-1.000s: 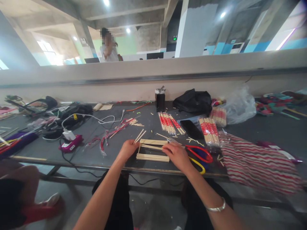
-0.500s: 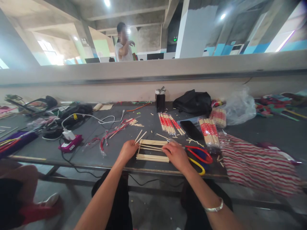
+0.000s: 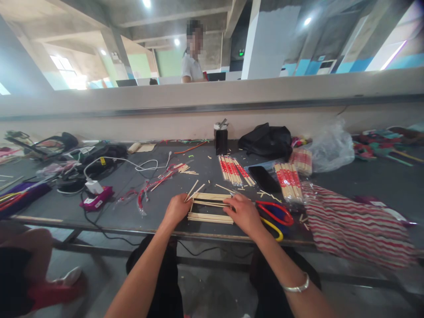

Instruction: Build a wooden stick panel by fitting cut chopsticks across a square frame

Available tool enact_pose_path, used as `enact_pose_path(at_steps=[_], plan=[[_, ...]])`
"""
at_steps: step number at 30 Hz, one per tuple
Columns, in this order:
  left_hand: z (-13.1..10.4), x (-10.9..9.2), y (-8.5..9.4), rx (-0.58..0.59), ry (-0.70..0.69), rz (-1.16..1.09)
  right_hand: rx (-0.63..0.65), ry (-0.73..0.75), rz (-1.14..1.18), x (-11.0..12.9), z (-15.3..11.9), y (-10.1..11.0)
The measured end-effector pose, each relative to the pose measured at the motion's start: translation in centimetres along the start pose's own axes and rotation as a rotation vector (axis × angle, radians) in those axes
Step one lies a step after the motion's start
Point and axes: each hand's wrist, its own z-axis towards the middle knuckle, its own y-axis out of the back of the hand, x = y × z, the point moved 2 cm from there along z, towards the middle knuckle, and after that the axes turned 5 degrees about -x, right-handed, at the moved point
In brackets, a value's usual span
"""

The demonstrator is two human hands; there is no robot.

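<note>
Fingers of my left hand pinch loose sticks | my right hand pinches inner stick | stick frame between them, long axis left-right, hands equally near

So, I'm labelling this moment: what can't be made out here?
In the head view:
Near ends of the raised sticks: hidden by the left hand.
Right ends of the middle sticks: hidden by the right hand.
Print on the purple box: too small.
Another person's leg: cut by the left edge.
</note>
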Motion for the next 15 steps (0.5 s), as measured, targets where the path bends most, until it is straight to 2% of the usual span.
enact_pose_path(at_steps=[4, 15], plan=[[0.0, 0.0, 0.1, -0.005, 0.015, 0.003, 0.061, 0.032, -0.128, 0.6, 0.6, 0.2], [0.2, 0.1, 0.0, -0.028, 0.057, 0.019, 0.089, 0.105, -0.189, 1.0, 1.6, 0.0]])
